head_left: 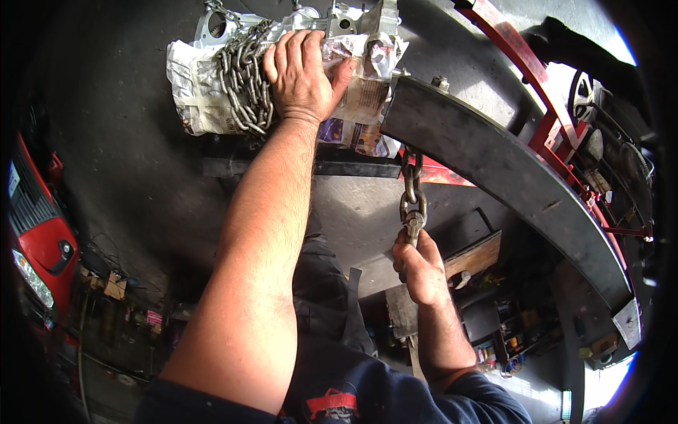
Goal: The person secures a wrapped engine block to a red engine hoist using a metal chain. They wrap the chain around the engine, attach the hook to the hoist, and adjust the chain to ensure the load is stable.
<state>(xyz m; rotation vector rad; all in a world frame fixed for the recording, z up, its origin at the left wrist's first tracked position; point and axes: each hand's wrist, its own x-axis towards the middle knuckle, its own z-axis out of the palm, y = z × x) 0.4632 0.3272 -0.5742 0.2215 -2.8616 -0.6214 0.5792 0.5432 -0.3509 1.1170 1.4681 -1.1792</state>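
And here we are at the top of the view: a metal casting (346, 27), pale and machined, wrapped along its near side in printed paper (198, 88), with a heap of steel chain (244, 81) draped over the left part of it. The left hand (302, 81) is right there, palm down on the wrapping, just beside the heaped links; its grip is spread, four fingers reaching forward, thumb out to the right.

Over to the right hand (424, 272), lower and nearer the body: here the grip is closed, thumb and fingers pinching a metal hook (414, 225) at the bottom of a hanging chain (412, 180). That chain drops, link under link, beneath the near end of a heavy black beam (494, 145), which bends through the fisheye toward the lower right, a bolt (440, 83) standing up near its end. The beam's end sits just beside the casting's right side; whether they touch, I cannot tell.

Below the casting runs a dark bar (353, 168). Beyond the beam, a red metal frame (515, 53) slants down the right side. Far left, well apart, a red car (46, 247) shows its headlight (32, 277) above the cluttered lower edge.
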